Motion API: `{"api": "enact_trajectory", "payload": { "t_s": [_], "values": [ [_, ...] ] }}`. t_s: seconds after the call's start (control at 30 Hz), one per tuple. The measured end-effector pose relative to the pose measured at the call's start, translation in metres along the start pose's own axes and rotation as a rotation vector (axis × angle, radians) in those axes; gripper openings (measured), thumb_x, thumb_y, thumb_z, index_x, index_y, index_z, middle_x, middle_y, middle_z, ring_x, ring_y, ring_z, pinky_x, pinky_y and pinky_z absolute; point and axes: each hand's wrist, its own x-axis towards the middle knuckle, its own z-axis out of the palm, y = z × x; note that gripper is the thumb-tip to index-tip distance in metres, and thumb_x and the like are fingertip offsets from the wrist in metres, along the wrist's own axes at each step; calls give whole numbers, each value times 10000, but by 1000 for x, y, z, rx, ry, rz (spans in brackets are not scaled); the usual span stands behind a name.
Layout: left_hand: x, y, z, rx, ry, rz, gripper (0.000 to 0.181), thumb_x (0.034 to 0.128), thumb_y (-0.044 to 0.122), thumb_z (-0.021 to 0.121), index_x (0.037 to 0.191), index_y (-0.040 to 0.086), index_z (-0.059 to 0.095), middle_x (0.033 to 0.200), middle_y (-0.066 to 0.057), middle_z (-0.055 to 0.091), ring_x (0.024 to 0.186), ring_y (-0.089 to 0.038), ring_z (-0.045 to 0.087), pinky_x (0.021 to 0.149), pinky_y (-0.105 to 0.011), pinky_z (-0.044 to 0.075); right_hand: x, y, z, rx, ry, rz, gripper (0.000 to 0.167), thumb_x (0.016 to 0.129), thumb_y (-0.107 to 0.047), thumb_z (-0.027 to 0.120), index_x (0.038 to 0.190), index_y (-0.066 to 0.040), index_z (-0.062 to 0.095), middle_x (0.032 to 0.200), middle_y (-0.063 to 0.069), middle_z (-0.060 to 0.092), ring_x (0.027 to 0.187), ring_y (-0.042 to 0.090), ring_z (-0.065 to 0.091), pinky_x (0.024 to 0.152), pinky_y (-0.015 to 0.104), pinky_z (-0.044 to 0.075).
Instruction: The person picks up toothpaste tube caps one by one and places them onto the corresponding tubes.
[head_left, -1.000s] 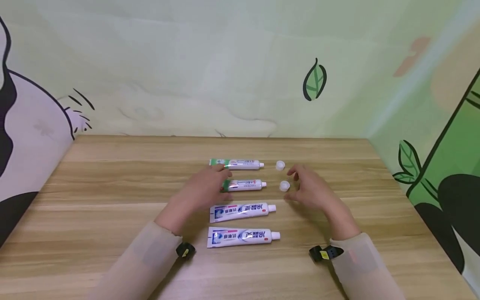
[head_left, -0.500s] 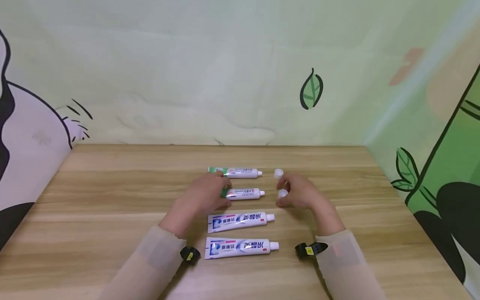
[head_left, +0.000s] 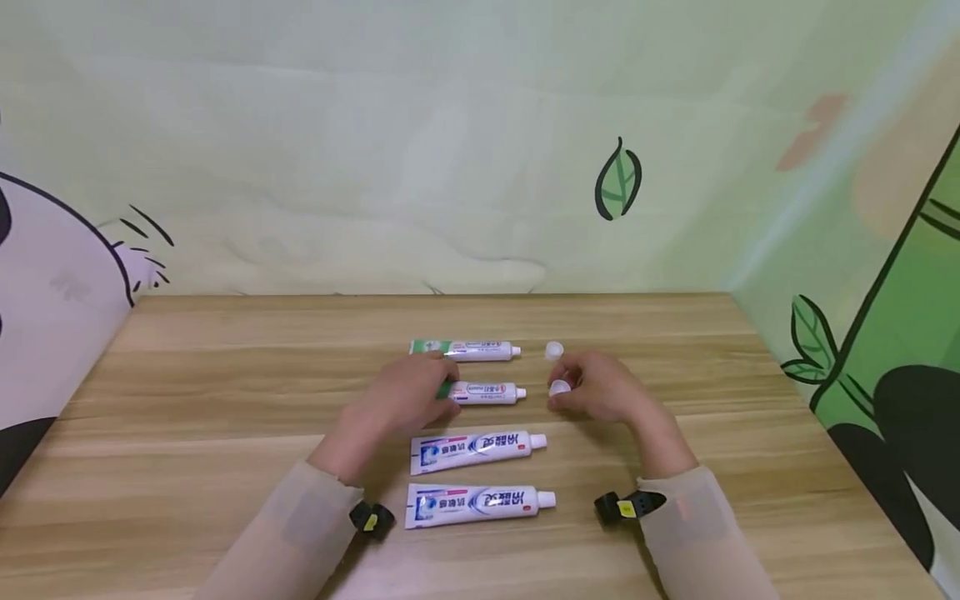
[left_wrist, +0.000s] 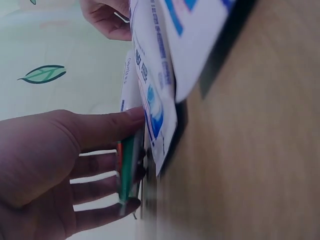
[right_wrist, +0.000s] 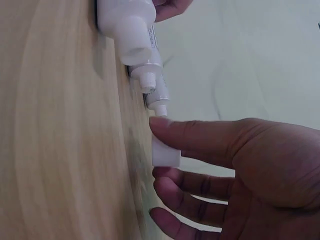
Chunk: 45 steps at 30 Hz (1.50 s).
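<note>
My left hand (head_left: pixel 401 396) holds the green end of a small green-and-white toothpaste tube (head_left: pixel 486 393), which lies on the table with its uncapped nozzle to the right. In the left wrist view, thumb and fingers lie on either side of that tube (left_wrist: pixel 128 162). Just right of the nozzle, my right hand (head_left: pixel 600 387) pinches a white cap (head_left: pixel 559 388). The right wrist view has the thumb against this cap (right_wrist: pixel 166 150), with fingertips partly hidden behind it. A second cap (head_left: pixel 554 350) stands behind, beside another uncapped green-and-white tube (head_left: pixel 483 351).
Nearer me lie two larger white-and-blue toothpaste tubes (head_left: pixel 480 450) (head_left: pixel 476 505), with white caps on their right ends. All the tubes lie roughly parallel on the wooden table (head_left: pixel 225 350). A wall with painted leaves (head_left: pixel 618 179) rises behind the table.
My right hand has moved left and closed its thumb and fingers on the nearer cap. My left hand stays at the same small tube. The head view has shifted slightly.
</note>
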Motion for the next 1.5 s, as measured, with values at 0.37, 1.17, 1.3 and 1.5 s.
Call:
{"api": "enact_trajectory", "payload": {
  "t_s": [0.37,1.17,1.3,1.5],
  "values": [
    [-3,-1,-14,-68,28,27,383,976,300,739,1295,100,667,1148,-31,702,951,-168,634,889,-367,572,2,-11,-8,42,40,-66,283,838,-149,847,1062,-95,684,924,57,665,840,201,608,769,337,506],
    [-21,8,-42,-40,247,129,373,1029,304,661,1338,94,664,1126,-29,700,938,-170,655,825,-346,593,-16,-30,-25,147,285,-153,328,997,-180,701,1306,-74,670,1150,115,741,1033,265,679,920,460,579],
    [-23,10,-45,-21,284,140,366,1021,308,671,1327,107,675,1119,-22,705,929,-172,654,802,-345,593,-20,-34,-26,149,320,-138,273,1010,-184,686,1255,-64,677,1133,116,749,1033,273,677,919,468,575],
    [-25,11,-48,-9,325,160,360,1006,291,699,1315,107,686,1093,-20,705,899,-171,636,762,-345,583,-23,-38,-28,196,322,-148,266,1010,-181,691,1239,-82,599,1107,84,777,1027,255,674,910,426,557]
  ]
}}
